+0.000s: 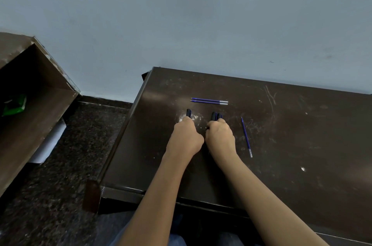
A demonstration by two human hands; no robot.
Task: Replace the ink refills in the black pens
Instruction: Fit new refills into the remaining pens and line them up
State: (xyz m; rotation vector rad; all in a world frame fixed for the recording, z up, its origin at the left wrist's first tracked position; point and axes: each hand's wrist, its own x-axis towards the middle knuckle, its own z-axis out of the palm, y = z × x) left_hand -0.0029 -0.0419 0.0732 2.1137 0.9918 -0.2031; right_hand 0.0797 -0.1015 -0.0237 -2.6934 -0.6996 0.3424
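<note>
**A:** Why are we splitting them? Our left hand [186, 138] is curled round one black pen [188, 113], and our right hand [220, 138] grips the other two pens [216, 116].

**B:** Probably so we can do one at a time. The spare refills [209, 101] lie just beyond on the desk [302, 145], and a single refill [246, 137] sits to the right.

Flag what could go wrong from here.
The right hand grips at least two black pens together; one could slip during opening. The single thin blue refill lies loose beside that hand; a nudge could roll it. It looks like the two blue refills farther back, so used and new may mix.
</note>
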